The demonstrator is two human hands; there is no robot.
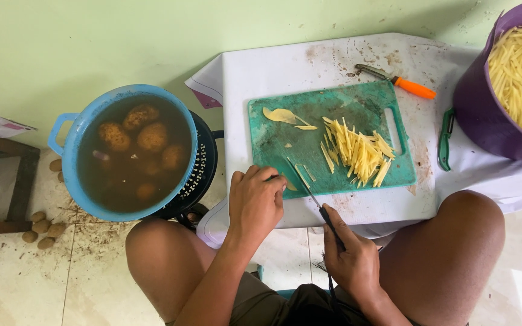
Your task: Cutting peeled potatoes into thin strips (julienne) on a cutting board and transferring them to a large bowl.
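My right hand (350, 256) grips the black handle of a knife (309, 190); its blade lies flat across the near edge of a green cutting board (279, 142). My left hand (255, 202) rests with curled fingers on the board's near left corner, fingertips beside a thin potato strip (302, 176) next to the blade. A pile of cut potato sticks (357, 151) lies on the right half of the board. Thin potato slices (282, 115) lie near the board's far left.
The board sits on a low white table (285, 66). An orange-handled peeler (401, 81) lies behind it. A purple bucket (484, 115) of potato sticks stands at right, a green peeler (445, 140) beside it. A blue pot (80, 139) holds potatoes in water at left. Loose potatoes (43, 229) lie on the floor.
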